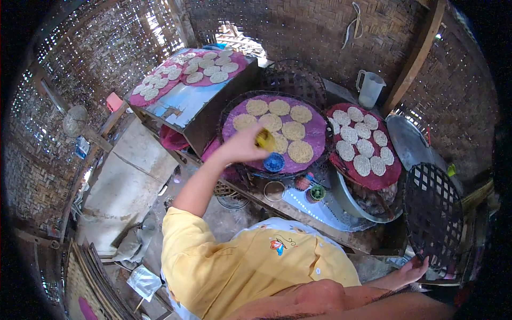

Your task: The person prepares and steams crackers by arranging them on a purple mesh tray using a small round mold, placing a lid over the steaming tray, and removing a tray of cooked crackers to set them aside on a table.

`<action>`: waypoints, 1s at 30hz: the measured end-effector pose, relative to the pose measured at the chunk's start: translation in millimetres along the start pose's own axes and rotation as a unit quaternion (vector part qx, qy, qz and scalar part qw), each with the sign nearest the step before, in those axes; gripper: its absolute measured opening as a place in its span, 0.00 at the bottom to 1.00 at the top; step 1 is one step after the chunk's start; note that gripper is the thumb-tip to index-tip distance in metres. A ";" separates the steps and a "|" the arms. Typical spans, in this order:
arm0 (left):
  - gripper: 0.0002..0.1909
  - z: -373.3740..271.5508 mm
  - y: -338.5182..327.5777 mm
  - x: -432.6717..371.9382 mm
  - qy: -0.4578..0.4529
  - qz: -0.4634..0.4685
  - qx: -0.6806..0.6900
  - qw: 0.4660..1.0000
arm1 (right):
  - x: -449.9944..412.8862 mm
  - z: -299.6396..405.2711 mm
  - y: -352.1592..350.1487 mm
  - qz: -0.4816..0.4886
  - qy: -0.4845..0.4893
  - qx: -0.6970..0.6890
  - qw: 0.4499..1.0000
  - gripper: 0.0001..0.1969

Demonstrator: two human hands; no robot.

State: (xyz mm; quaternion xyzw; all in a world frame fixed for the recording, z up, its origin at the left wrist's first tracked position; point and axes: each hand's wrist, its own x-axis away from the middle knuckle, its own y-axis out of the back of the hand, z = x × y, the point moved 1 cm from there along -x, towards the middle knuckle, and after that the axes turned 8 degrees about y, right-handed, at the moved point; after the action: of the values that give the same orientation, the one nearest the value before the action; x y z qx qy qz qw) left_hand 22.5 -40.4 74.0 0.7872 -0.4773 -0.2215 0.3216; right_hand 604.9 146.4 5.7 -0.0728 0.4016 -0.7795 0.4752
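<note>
My left hand [246, 145] grips a small yellow plastic cup-like thing [265, 140] over a round tray covered with purple cloth [316, 122]. Pale yellow noodle-like discs [301, 151] lie on that cloth, some partly hidden by my hand. A blue fluted cup [274, 162] sits at the cloth's near edge, just below my fingers. Low on the right, my right hand [414, 272] holds the bottom rim of a dark open-weave round tray [434, 214], which is tilted up on its side.
Whitish discs lie on a red cloth [376, 182] over a large metal basin [346, 204] to the right. More discs rest on cloths atop a box [200, 106] at the back left. A green cup [317, 193] and a plastic jug [371, 90] stand nearby.
</note>
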 end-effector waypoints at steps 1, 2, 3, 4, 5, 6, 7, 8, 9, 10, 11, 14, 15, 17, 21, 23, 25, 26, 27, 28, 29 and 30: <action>0.37 2.5 -19.4 -2.3 -0.060 0.009 -0.059 0.996 | 6.7 2.0 -17.0 0.021 0.003 0.002 1.000 0.17; 0.39 2.3 -36.8 -1.3 -0.120 0.018 -0.066 0.990 | 16.3 4.8 -32.1 0.038 0.000 -0.001 0.999 0.18; 0.40 -4.5 -43.8 -1.6 -0.112 0.064 -0.096 0.987 | 21.3 6.9 -41.8 0.036 0.005 0.004 0.999 0.18; 0.39 -5.3 -49.6 0.2 -0.119 0.052 -0.140 0.982 | 23.1 7.9 -46.0 0.005 0.000 0.004 1.000 0.18; 0.38 -5.2 -54.6 0.9 -0.126 0.041 -0.184 0.974 | 22.8 10.1 -44.7 -0.026 -0.004 0.004 1.000 0.18; 0.38 -2.0 -57.4 0.4 -0.128 0.046 -0.180 0.974 | 16.7 9.5 -37.4 -0.031 -0.006 -0.004 0.999 0.18; 0.38 3.1 -58.5 -0.4 -0.118 0.052 -0.179 0.975 | 12.7 11.4 -28.4 -0.034 -0.002 0.002 0.999 0.18; 0.38 5.7 -60.2 -0.6 -0.107 0.057 -0.178 0.977 | 8.5 11.9 -20.4 0.004 -0.001 -0.011 1.000 0.18; 0.38 2.7 -62.2 0.0 -0.109 0.065 -0.177 0.976 | 10.2 14.1 -18.8 0.039 -0.001 -0.022 0.999 0.17; 0.37 -4.1 -59.6 1.6 -0.108 0.034 -0.171 0.979 | 1.4 14.5 -3.0 0.012 -0.018 -0.020 1.000 0.16; 0.35 -12.0 -57.5 3.8 -0.106 0.004 -0.165 0.981 | -5.0 13.1 13.4 0.006 -0.013 -0.014 1.000 0.16; 0.33 -45.7 -76.6 14.9 -0.154 -0.004 -0.094 0.984 | -0.9 12.4 15.7 -0.005 0.007 -0.004 1.000 0.17; 0.32 -56.0 -88.1 17.3 -0.187 0.040 -0.045 0.980 | 4.6 14.1 7.6 -0.010 0.008 0.002 1.000 0.17; 0.35 -47.4 -139.2 22.6 -0.230 0.134 -0.042 0.963 | 15.1 17.7 -14.3 0.004 0.030 -0.010 0.999 0.16; 0.39 -9.7 -218.6 17.4 -0.107 0.303 -0.164 0.933 | 11.0 21.7 -16.0 -0.017 0.016 -0.015 1.000 0.15; 0.40 16.6 -246.1 9.4 -0.082 0.329 -0.206 0.918 | 9.0 21.9 -10.8 -0.016 0.028 -0.025 0.999 0.16; 0.39 34.9 -263.1 6.0 -0.211 0.227 -0.156 0.938 | 10.5 22.2 -10.9 0.020 0.002 -0.027 0.999 0.18; 0.39 42.7 -268.3 3.5 -0.211 0.227 -0.155 0.938 | 10.5 20.8 -8.9 0.020 0.002 -0.027 0.999 0.18; 0.38 46.9 -268.4 1.4 -0.228 0.181 -0.185 0.939 | 11.3 17.6 -7.9 0.035 0.003 -0.028 0.999 0.19; 0.38 50.7 -268.3 -0.2 -0.245 0.135 -0.214 0.936 | 11.6 15.2 -7.2 0.050 0.004 -0.029 0.998 0.19; 0.38 54.0 -268.2 -0.9 -0.262 0.088 -0.242 0.930 | 11.5 13.7 -6.5 0.050 0.003 -0.030 0.998 0.19; 0.36 49.4 -264.5 1.9 -0.262 0.068 -0.236 0.933 | 13.8 13.3 -10.9 0.039 -0.004 -0.024 0.999 0.19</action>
State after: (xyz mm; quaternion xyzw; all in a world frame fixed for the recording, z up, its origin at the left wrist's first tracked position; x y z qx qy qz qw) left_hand 152.0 32.6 -150.2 0.5680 -0.5312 -0.5040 0.3758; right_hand 596.6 130.4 18.4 -0.0720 0.4206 -0.7502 0.5050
